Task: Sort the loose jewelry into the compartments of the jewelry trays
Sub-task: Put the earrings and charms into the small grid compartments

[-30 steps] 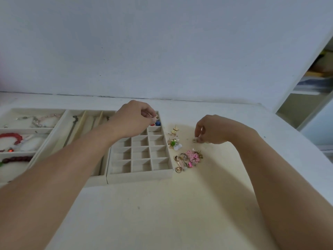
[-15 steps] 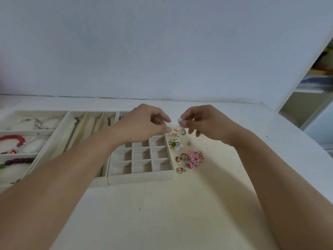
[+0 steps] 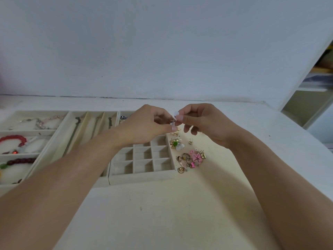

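**Two hands passing one tiny earring**

Both hands are meeting above the small-box tray (image 3: 144,175); the left hand (image 3: 146,124) and right hand (image 3: 203,123) are pinching a tiny earring (image 3: 173,121) together; one hand should be holding tight before the other lets go; the loose pile (image 3: 191,158) is lying beside the tray.

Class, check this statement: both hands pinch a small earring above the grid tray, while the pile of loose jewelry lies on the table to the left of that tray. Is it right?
Not quite. In the head view the pile of loose jewelry lies to the right of the grid tray, not the left. The left hand and right hand do pinch a small earring above it.
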A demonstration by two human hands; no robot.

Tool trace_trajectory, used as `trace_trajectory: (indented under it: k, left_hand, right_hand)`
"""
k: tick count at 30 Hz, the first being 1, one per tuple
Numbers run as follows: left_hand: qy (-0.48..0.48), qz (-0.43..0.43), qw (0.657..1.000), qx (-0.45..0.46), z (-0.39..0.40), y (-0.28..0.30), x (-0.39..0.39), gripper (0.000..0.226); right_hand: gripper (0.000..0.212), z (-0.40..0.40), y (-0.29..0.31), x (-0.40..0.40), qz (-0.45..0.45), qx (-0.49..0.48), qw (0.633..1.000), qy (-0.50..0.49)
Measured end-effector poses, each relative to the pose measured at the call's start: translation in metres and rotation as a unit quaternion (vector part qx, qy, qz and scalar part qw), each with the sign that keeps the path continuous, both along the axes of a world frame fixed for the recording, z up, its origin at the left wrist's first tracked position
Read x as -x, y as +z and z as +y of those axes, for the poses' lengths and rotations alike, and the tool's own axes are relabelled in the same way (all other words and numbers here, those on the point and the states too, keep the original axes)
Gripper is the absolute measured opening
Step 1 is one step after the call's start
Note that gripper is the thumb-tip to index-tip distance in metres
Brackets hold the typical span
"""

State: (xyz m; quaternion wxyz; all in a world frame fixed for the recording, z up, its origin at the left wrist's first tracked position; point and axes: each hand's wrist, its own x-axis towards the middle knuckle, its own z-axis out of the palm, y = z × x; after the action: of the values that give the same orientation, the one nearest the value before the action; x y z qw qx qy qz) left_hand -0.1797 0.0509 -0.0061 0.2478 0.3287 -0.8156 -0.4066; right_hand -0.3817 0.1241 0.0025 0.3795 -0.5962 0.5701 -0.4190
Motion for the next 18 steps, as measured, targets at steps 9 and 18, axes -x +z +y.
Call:
trace_trajectory:
  k: [9,18]
  left_hand:
    - [0.046,-0.014,0.999,0.004,-0.004,0.000,-0.002,0.009]
    - [0.057,-0.030,0.998,-0.007,-0.006,-0.002,-0.004,0.002]
  right_hand:
    - [0.011,-0.002,-0.003,0.005,0.088,-0.026,0.995,-0.042]
    - [0.014,-0.004,-0.014,0.000,0.340,-0.061,0.938,-0.041]
